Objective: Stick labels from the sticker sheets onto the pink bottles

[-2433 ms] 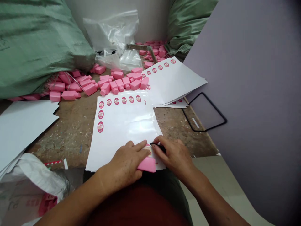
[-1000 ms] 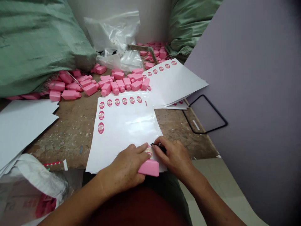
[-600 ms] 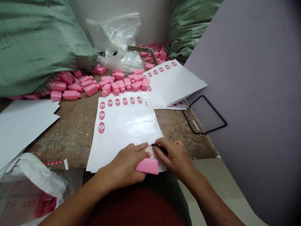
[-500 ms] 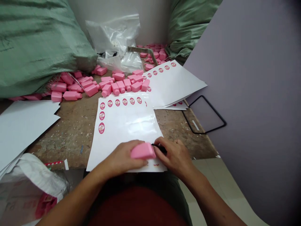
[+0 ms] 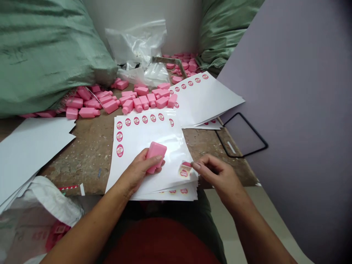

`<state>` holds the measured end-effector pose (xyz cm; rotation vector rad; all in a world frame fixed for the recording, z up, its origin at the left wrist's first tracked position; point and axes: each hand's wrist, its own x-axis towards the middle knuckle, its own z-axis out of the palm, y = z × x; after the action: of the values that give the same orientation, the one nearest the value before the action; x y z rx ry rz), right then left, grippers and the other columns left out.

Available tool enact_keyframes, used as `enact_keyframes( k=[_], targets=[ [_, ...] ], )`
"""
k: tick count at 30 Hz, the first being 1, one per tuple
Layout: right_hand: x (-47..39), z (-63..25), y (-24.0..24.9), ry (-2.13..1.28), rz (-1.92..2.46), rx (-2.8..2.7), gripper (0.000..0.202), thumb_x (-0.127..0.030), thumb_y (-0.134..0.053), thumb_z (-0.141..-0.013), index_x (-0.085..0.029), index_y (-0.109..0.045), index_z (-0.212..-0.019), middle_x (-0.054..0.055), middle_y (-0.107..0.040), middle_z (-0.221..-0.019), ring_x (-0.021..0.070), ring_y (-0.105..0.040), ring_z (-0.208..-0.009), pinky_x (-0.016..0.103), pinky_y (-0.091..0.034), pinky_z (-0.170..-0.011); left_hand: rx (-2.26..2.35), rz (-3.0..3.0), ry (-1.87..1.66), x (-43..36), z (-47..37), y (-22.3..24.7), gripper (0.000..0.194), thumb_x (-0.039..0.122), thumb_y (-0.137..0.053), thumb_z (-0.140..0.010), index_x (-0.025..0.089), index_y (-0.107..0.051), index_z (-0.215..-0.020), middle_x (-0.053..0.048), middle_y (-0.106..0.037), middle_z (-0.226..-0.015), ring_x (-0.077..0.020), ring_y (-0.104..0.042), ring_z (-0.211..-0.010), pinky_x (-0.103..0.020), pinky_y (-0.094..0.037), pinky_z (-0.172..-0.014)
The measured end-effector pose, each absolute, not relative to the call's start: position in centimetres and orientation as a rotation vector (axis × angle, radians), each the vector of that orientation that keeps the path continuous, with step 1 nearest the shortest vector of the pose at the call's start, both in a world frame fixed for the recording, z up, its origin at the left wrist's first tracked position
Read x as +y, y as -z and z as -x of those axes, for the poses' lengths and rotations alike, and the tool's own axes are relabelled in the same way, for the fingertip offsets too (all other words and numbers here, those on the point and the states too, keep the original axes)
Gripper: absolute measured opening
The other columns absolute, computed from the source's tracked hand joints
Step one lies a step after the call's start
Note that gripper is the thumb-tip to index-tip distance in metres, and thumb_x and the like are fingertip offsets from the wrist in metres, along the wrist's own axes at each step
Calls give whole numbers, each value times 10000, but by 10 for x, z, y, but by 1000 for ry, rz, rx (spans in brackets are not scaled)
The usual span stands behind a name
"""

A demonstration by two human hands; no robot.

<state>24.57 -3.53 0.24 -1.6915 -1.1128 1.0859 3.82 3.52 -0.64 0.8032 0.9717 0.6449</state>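
Note:
My left hand (image 5: 141,167) is wrapped round a pink bottle (image 5: 157,153), tilted above the front stack of sticker sheets (image 5: 145,146). The bottle's broad face shows no label. Between the thumb and fingertips of my right hand (image 5: 217,170) is the edge of a label (image 5: 185,169), a small clear piece with a red and yellow print. It hangs over the right front part of the sheets. Round red stickers run along the top and left edges of the top sheet. More prints show at the near edge, where the sheets fan apart.
Pink bottles (image 5: 144,102) lie behind the sheets. Other sheets lie at the left (image 5: 30,146) and back right (image 5: 206,97). A black wire frame (image 5: 243,156) juts past the right edge. Green sacks (image 5: 49,55) and a clear plastic bag (image 5: 140,47) stand behind; another bag (image 5: 49,209) sits front left.
My left hand has moved up and left with the bottle, turning it more upright. My right hand has moved away to the right, and a label now shows at its fingertips.

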Motion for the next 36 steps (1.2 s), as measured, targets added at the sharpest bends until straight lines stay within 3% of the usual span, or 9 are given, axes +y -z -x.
enact_keyframes(
  k=[4,7,10,16,21,30,34,36],
  targets=[
    [-32,-233,-23,-1021,1610,-1176,377,-505,-639,-737,-208,-448,-604,-60,-356,-559,88,-326,-504,220,-267,-450,851,-728,-726,25,-42,0,397,316,-718,-770,195,-588,-1125,-79,-619,-1117,-181,-608,-958,-291,-480,-823],
    [-25,-221,-29,-974,1603,-1263,367,-474,-639,-735,-206,-441,-583,-50,-374,-566,99,-349,-539,231,-287,-484,706,-575,-784,16,-46,-6,383,441,-656,-816,182,-615,-1095,-70,-632,-1053,-165,-595,-914,-278,-471,-813],
    [-20,-213,-29,-952,1600,-1306,357,-475,-627,-736,-207,-451,-577,-48,-375,-555,104,-347,-536,238,-289,-481,643,-528,-793,9,-48,-11,500,573,-557,-840,158,-625,-1109,-84,-633,-1035,-169,-580,-909,-264,-462,-778],
    [-14,-210,-24,-929,1578,-1328,346,-458,-621,-761,-211,-450,-589,-47,-382,-563,105,-360,-532,245,-300,-485,653,-568,-753,7,-43,-12,586,659,-469,-839,176,-613,-1138,-94,-598,-1109,-173,-544,-906,-275,-459,-733],
    [-13,-209,-23,-926,1579,-1320,343,-453,-620,-755,-215,-443,-584,-50,-388,-553,105,-373,-520,246,-308,-487,638,-557,-747,7,-43,-11,571,642,-459,-855,168,-616,-1131,-82,-601,-1040,-158,-533,-872,-271,-450,-738],
    [-8,-209,-17,-945,1552,-1280,370,-496,-642,-740,-210,-460,-589,-52,-401,-551,102,-376,-512,243,-324,-483,610,-571,-774,4,-44,-10,525,609,-497,-855,180,-599,-1141,-89,-581,-1098,-172,-526,-927,-277,-450,-761],
    [-8,-208,-16,-929,1554,-1292,363,-484,-628,-749,-214,-453,-582,-54,-393,-542,102,-376,-504,245,-318,-480,645,-624,-768,3,-45,-10,328,423,-601,-860,209,-609,-1109,-47,-576,-1049,-150,-516,-916,-269,-443,-777],
    [-9,-207,-16,-902,1554,-1313,354,-471,-608,-766,-218,-443,-581,-54,-388,-537,103,-374,-500,246,-320,-481,690,-641,-746,2,-45,-11,330,314,-649,-831,214,-596,-1140,-36,-581,-1026,-139,-520,-908,-264,-437,-795]
  ],
)
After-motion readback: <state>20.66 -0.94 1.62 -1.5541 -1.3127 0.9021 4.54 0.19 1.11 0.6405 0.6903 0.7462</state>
